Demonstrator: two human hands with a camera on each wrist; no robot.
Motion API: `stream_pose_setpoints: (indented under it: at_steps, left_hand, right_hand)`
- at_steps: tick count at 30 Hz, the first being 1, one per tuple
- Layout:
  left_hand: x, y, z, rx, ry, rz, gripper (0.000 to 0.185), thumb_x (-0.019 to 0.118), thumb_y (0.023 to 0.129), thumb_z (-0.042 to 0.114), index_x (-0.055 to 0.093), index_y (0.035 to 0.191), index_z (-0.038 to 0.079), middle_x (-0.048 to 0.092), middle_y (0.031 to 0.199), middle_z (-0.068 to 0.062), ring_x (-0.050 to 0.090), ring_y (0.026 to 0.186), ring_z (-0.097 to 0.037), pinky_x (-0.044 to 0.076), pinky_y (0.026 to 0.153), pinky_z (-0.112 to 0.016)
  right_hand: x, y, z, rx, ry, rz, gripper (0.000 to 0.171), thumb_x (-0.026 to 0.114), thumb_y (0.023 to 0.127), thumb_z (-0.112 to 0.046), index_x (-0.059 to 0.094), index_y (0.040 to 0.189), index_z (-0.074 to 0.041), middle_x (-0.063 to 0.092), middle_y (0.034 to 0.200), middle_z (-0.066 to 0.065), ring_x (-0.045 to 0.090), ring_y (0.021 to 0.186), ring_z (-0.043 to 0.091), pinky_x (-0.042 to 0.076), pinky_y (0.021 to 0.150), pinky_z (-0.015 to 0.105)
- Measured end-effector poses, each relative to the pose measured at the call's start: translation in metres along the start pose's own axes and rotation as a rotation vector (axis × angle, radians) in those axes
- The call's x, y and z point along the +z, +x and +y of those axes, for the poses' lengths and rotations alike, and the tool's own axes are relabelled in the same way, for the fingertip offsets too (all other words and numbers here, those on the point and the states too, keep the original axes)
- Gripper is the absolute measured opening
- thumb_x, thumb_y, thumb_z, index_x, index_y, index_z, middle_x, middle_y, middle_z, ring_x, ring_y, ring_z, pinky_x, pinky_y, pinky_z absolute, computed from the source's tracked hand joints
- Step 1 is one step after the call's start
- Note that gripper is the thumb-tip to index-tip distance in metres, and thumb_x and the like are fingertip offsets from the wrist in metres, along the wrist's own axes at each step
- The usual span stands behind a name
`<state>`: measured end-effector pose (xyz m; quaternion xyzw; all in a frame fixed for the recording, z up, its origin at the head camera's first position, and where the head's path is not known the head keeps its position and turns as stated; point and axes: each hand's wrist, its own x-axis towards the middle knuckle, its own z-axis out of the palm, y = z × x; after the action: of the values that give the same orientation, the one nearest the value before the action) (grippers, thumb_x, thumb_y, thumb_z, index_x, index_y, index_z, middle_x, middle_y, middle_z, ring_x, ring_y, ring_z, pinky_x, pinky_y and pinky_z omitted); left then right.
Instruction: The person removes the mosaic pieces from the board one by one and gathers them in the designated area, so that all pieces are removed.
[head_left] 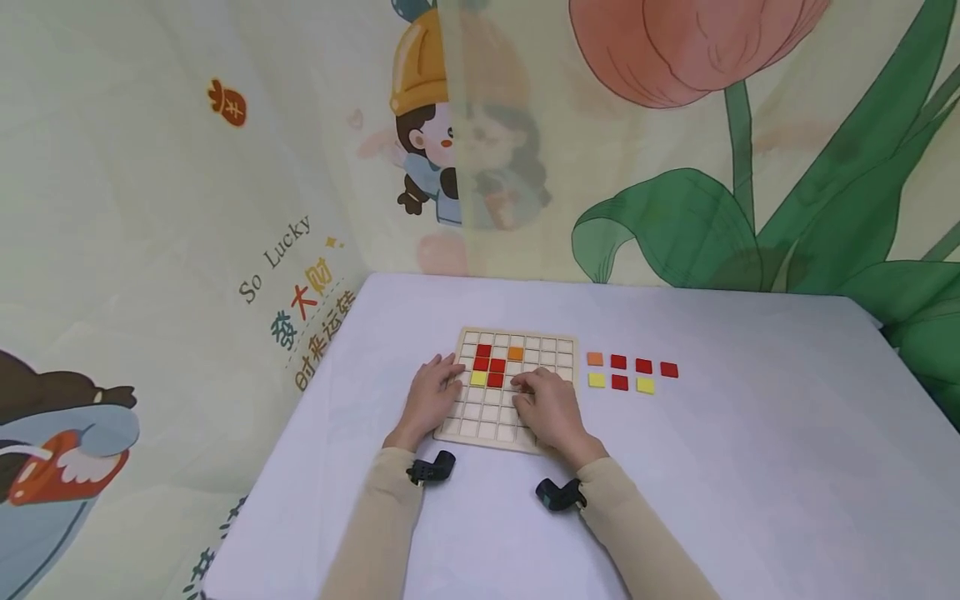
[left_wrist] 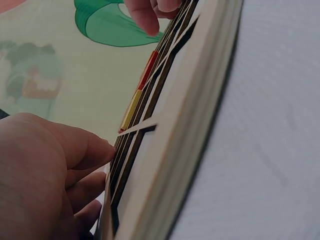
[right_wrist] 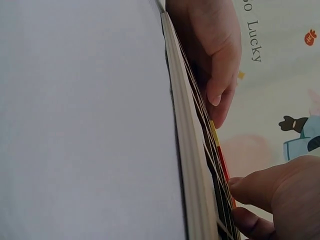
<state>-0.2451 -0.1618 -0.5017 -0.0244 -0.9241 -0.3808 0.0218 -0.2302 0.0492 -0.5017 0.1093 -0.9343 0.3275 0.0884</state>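
Both hands, left hand (head_left: pixel 432 392) and right hand (head_left: pixel 546 406), rest relaxed, holding nothing, on the stiff, light-looking wooden grid board (head_left: pixel 558 348); its edges look best for gripping.

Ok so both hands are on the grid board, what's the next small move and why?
Probably the right hand should lift off the board and reach for the nearest loose tile, the orange one. Both hands rest on the board without visibly holding a tile, seven loose tiles lie to its right, and most cells are unfilled. The left hand can steady the board.
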Motion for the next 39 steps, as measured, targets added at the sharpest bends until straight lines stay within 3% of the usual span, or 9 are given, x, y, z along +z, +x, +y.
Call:
stream_pose_setpoints:
  at_steps: [8, 16, 23, 39]
  left_hand:
    - [-0.003, 0.0, -0.001, -0.019, -0.009, 0.009, 0.032, 0.05, 0.091, 0.021, 0.059, 0.121, 0.016, 0.037, 0.142, 0.004, 0.018, 0.136, -0.014, 0.009, 0.114, -0.035]
    - [-0.004, 0.003, 0.001, 0.017, -0.006, 0.009, 0.031, 0.051, 0.091, 0.02, 0.059, 0.12, 0.015, 0.039, 0.141, 0.002, 0.02, 0.136, -0.016, 0.01, 0.114, -0.036]
    - [-0.002, 0.003, 0.004, 0.019, -0.016, 0.003, 0.031, 0.051, 0.091, 0.02, 0.06, 0.12, 0.015, 0.039, 0.141, 0.002, 0.02, 0.136, -0.016, 0.011, 0.114, -0.038]
    - [0.001, 0.0, 0.002, 0.007, -0.012, -0.008, 0.031, 0.051, 0.09, 0.019, 0.06, 0.12, 0.016, 0.038, 0.141, 0.003, 0.019, 0.136, -0.015, 0.01, 0.114, -0.037]
  right_hand:
    - [0.008, 0.008, -0.012, -0.008, -0.072, 0.046, 0.018, 0.066, 0.08, -0.024, 0.068, 0.097, -0.019, 0.054, 0.078, -0.007, 0.048, 0.074, 0.013, 0.032, 0.066, 0.03]
    - [0.014, 0.015, -0.021, -0.019, -0.028, 0.039, 0.019, 0.067, 0.08, -0.025, 0.068, 0.097, -0.018, 0.054, 0.079, -0.008, 0.047, 0.074, 0.012, 0.031, 0.066, 0.029]
    - [0.021, 0.02, -0.018, 0.027, 0.019, 0.083, 0.017, 0.067, 0.079, -0.024, 0.068, 0.095, -0.019, 0.048, 0.068, -0.009, 0.043, 0.066, 0.013, 0.027, 0.063, 0.03]
    - [0.03, 0.017, -0.015, 0.03, -0.01, 0.153, 0.019, 0.069, 0.077, -0.03, 0.068, 0.093, -0.02, 0.046, 0.065, -0.01, 0.04, 0.064, 0.011, 0.025, 0.061, 0.029]
